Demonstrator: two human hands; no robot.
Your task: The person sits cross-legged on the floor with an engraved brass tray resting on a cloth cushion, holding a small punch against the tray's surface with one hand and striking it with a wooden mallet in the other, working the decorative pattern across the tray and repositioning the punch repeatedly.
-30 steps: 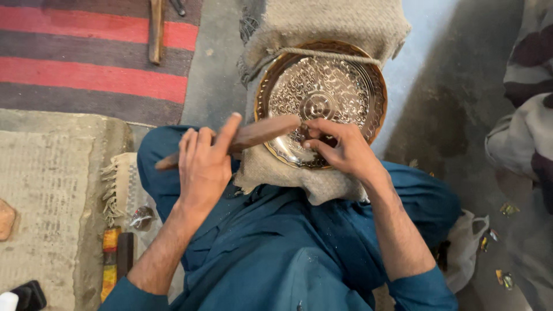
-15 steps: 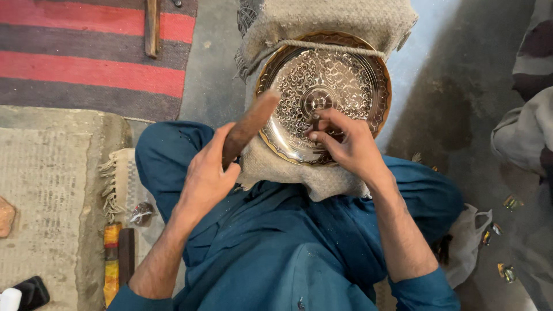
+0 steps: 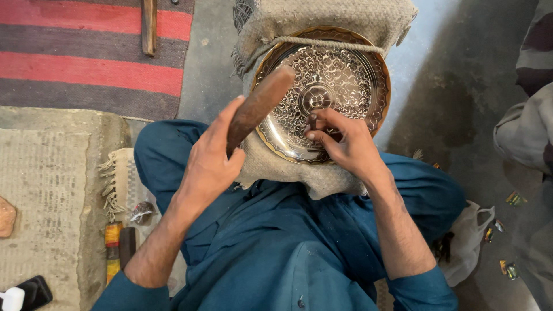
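Note:
A round engraved metal plate [image 3: 345, 69] with a golden rim rests on a burlap-covered block [image 3: 322, 20], tied on by a cord across its top. My left hand [image 3: 207, 164] grips a brown wooden mallet [image 3: 259, 103], its head raised over the plate's left side. My right hand [image 3: 345, 144] pinches a small dark chisel [image 3: 313, 120] upright against the plate just below its centre medallion. Blue trousers and sleeves fill the lower view.
A red and dark striped rug [image 3: 86, 63] lies at upper left with a wooden stick [image 3: 149, 26] on it. A beige mat [image 3: 40, 201], small tools [image 3: 118, 247] and a dark phone [image 3: 34, 291] sit at left. Another person's clothing [image 3: 527, 121] is at right.
My left hand has swung the mallet from lying low across the plate's lower edge up to a raised, tilted position. The right hand keeps the chisel near the plate's centre.

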